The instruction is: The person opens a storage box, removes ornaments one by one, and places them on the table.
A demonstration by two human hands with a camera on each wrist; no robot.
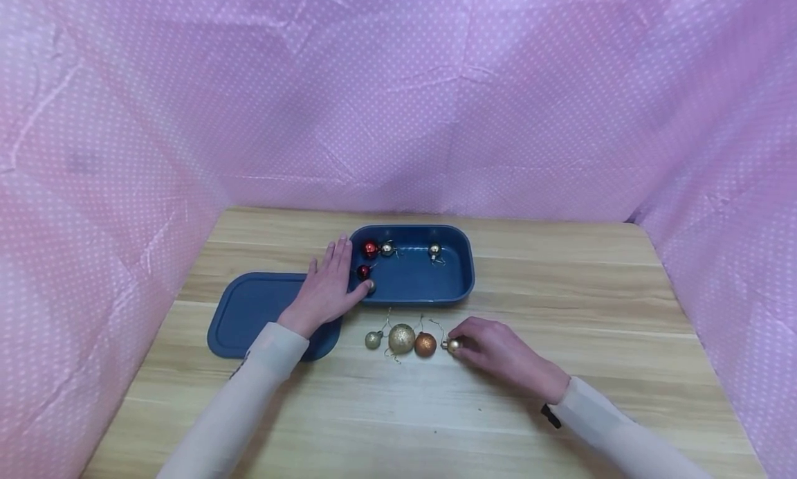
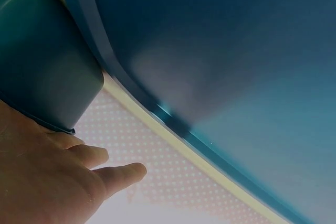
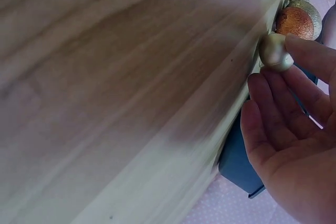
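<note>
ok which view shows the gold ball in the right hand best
The right wrist view: the gold ball is largest there, pinched by the right hand. The head view shows it small and partly covered; the left wrist view doesn't show it.

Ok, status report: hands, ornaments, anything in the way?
Left hand at left edge of blue box. Right hand pinching small gold ornament, beside orange ornament. No obstruction visible.

Ornaments (image 1: 401, 338) crowd before the box (image 1: 417, 278), right side free

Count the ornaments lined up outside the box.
4. Left to right: a small greenish ball, a large glittery ball, an orange ball, a gold ball pinched by the right hand.
</note>
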